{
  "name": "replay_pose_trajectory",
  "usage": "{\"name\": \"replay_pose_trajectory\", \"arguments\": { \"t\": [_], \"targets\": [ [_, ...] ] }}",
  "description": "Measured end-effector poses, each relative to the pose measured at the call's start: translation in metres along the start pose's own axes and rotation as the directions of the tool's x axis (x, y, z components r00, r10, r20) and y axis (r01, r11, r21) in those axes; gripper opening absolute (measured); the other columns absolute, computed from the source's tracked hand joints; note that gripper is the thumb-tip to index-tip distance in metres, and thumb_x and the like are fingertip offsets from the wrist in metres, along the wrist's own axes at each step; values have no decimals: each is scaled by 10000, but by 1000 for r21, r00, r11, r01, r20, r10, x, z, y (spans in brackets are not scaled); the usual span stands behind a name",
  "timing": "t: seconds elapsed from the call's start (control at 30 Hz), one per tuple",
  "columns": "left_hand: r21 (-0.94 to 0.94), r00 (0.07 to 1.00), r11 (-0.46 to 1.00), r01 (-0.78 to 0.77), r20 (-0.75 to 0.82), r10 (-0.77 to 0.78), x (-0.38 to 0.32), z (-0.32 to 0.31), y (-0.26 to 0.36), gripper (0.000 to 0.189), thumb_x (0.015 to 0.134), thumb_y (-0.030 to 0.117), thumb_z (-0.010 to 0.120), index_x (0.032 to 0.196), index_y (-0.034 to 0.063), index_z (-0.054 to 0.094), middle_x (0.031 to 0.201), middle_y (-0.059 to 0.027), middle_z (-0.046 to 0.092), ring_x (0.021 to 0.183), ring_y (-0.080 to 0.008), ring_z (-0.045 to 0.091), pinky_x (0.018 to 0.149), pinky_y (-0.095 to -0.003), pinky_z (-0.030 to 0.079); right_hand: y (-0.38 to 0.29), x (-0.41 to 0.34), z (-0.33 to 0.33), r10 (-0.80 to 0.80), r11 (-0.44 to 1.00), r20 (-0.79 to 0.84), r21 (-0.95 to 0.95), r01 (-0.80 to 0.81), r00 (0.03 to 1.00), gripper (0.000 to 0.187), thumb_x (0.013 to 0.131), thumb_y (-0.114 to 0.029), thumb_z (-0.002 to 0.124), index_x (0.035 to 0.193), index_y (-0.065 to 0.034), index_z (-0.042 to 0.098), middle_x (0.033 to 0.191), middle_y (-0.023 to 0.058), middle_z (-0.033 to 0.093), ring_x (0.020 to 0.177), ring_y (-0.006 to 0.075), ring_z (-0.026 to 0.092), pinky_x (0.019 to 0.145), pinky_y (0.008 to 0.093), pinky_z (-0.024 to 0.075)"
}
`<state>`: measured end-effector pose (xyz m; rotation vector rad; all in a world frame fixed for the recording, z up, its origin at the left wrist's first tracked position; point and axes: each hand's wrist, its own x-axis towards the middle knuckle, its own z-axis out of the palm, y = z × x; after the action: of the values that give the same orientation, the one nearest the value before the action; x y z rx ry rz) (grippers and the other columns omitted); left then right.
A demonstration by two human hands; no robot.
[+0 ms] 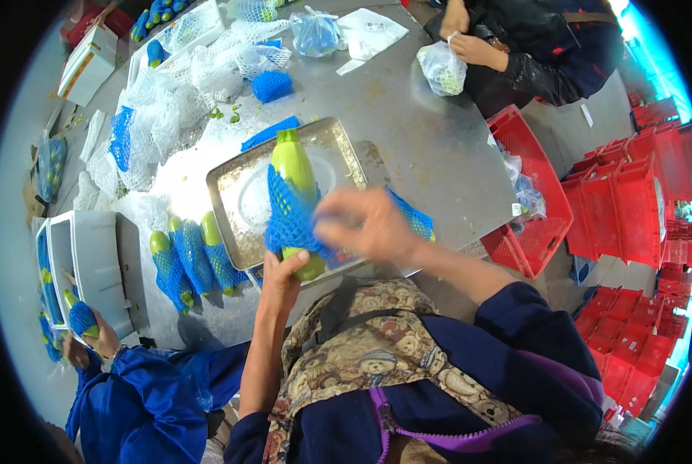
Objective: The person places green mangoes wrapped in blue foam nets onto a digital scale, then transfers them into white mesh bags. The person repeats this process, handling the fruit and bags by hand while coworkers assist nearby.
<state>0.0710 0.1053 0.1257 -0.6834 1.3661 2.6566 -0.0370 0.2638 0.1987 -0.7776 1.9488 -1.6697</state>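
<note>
My left hand (pixel 281 275) grips a pale green zucchini (pixel 293 165) near its lower end, with the thumb across the front. The zucchini is held tilted over a worn metal weighing pan (pixel 235 174), stem end pointing away from me. A blue foam net sleeve (pixel 290 217) wraps its middle; both ends are bare. Blurred by motion, my right hand (pixel 375 229) has its fingertips at the right side of the sleeve; whether they pinch it is unclear. Behind that hand lies another piece of blue netting (pixel 412 214), partly hidden.
Several sleeved zucchini (pixel 192 258) lie left of the pan, beside a white foam box (pixel 93 272). White foam nets (pixel 166 110) are heaped at the far left. One co-worker's hand (pixel 107 336) holds a sleeved zucchini; another's hands (pixel 479 51) hold a bag. A red crate (pixel 546 214) stands right.
</note>
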Motion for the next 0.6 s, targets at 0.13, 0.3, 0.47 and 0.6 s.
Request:
{"name": "replay_pose_trajectory", "arguments": {
  "t": [0.13, 0.3, 0.47, 0.6],
  "targets": [
    [3, 992, 994, 108, 60, -108, 5, -4, -1, 878, 769, 682, 539, 1341, 29, 409, 1186, -219, 568, 997, -318, 592, 911, -432, 479, 16, -24, 71, -651, 451, 376, -507, 735, 659, 112, 652, -150, 595, 688, -74, 521, 656, 39, 481, 672, 192, 520, 605, 323, 387],
    [-616, 909, 712, 337, 410, -76, 2, 1, 1, 890, 743, 507, 725, 1342, -20, 330, 1241, -169, 438, 1035, -296, 475, 733, -357, 523, 14, -31, 93, -666, 502, 302, -493, 710, 681, 110, 656, -135, 589, 708, -53, 538, 680, 35, 499, 686, 178, 519, 601, 299, 382],
    [-666, 895, 650, 366, 443, -51, 10, -19, -11, 811, 778, 560, 667, 1268, -1, 345, 1016, -75, 388, 870, -216, 376, 666, -327, 447, 16, -33, 100, -697, 477, 322, -458, 750, 640, 118, 652, -123, 584, 724, -33, 555, 696, 46, 502, 691, 177, 512, 609, 301, 387],
    [-682, 926, 646, 342, 363, -106, 12, -28, -15, 699, 809, 592, 588, 1205, 40, 421, 927, -52, 417, 757, -201, 368, 610, -335, 385, 17, -32, 101, -710, 472, 337, -423, 773, 618, 147, 647, -125, 587, 744, -16, 564, 712, 49, 500, 705, 182, 510, 617, 301, 385]
  ]
}}
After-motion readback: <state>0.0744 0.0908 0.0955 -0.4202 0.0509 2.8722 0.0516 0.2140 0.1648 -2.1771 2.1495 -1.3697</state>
